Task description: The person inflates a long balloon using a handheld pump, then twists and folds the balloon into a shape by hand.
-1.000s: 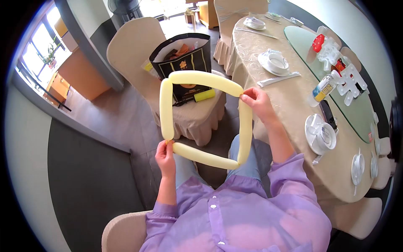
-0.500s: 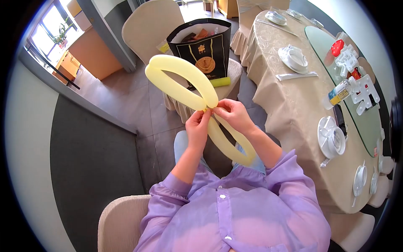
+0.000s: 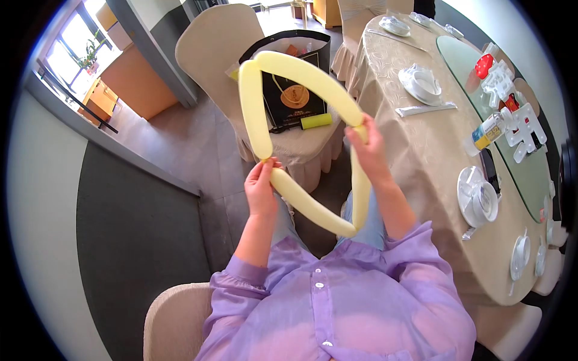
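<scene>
A long pale-yellow balloon (image 3: 310, 78), bent into segments, forms one large open loop in front of me. My left hand (image 3: 262, 191) pinches the twisted joint at the loop's left side. On the right side, my right hand (image 3: 368, 149) has its fingers closed round another narrow joint and is slightly blurred. The upper part of the loop rises in front of the black bag; its lower part hangs over my knees. Behind it, on the chair seat, lies a balloon pump (image 3: 313, 121) with a yellow-green barrel.
A black paper bag (image 3: 295, 96) full of things stands on a cloth-covered chair (image 3: 220, 45) ahead. To my right is a round table (image 3: 415, 153) with wrapped dishes (image 3: 477, 201), a glass turntable (image 3: 460, 66), a can (image 3: 486, 132) and white plastic parts (image 3: 525, 132).
My hands have moved apart, the right one up and to the right, the left one slightly left. The two balloon loops that met between my fingers have opened into one wide loop.
</scene>
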The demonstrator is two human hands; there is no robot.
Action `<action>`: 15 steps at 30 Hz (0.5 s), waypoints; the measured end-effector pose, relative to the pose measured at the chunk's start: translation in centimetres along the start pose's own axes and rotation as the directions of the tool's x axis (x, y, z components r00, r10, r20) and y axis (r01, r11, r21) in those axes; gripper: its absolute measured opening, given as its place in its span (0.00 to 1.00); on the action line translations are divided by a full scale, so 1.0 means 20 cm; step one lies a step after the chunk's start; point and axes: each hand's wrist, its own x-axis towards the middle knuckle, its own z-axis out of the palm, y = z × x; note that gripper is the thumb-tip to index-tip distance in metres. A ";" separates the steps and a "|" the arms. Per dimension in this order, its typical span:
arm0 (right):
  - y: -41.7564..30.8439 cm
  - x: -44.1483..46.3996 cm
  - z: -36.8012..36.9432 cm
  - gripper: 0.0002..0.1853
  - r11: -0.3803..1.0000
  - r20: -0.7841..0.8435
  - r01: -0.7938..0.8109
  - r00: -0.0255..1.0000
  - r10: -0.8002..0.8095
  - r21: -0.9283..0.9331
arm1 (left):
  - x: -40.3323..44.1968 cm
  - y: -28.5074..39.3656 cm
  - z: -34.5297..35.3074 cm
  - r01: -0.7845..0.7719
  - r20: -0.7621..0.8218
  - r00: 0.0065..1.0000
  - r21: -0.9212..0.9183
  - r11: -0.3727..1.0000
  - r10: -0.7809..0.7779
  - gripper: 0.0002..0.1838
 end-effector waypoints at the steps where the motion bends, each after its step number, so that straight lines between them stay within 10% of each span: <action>1: -0.04 -0.01 -0.04 0.24 1.000 -0.082 -0.007 0.997 0.008 0.012 | 0.01 0.02 -0.02 0.005 -0.046 0.999 -0.096 0.995 -0.009 0.08; 11: -0.10 -0.24 -0.27 0.26 0.978 -0.405 0.107 0.914 -0.025 0.181 | 0.11 -0.01 -0.21 0.061 -0.075 0.992 -0.423 0.904 -0.102 0.09; 15: 0.03 -0.37 -0.31 0.26 0.960 -0.190 -0.045 0.977 0.101 0.278 | 0.15 -0.05 -0.23 0.048 -0.170 0.975 -0.470 0.881 -0.144 0.09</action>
